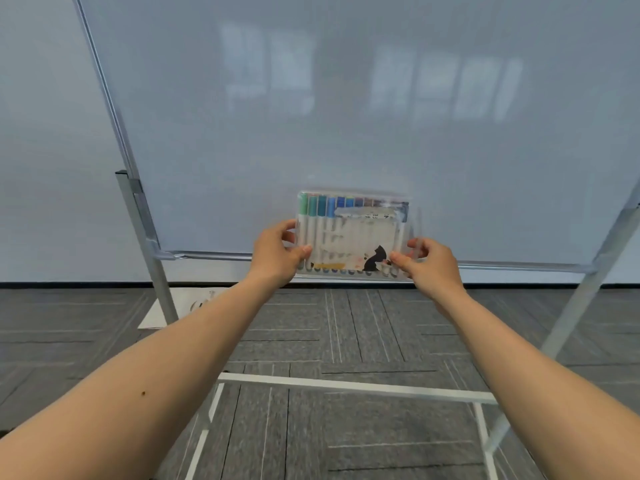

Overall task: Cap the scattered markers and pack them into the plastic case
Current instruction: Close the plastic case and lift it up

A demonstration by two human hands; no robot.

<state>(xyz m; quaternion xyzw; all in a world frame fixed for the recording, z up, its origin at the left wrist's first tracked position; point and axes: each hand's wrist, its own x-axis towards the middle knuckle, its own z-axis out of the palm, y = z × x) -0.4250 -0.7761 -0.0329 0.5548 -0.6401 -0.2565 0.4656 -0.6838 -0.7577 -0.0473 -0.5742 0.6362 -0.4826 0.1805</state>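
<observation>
The left hand [277,252] pinches one short end of the plastic case [353,237]. The right hand [427,261] pinches the other end, thumbs on the front. The case looks light and stiff but smooth, so it could slip; the two ends are good places to hold. It is see-through, with markers [313,216] in a row, green and blue caps on top, and a black cat picture. It is held low in front of the whiteboard [346,116].

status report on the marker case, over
Holding: left grip and right grip pinch case by its sides. Inside, markers in a row, caps on. Nothing blocking; whiteboard close behind.
</observation>
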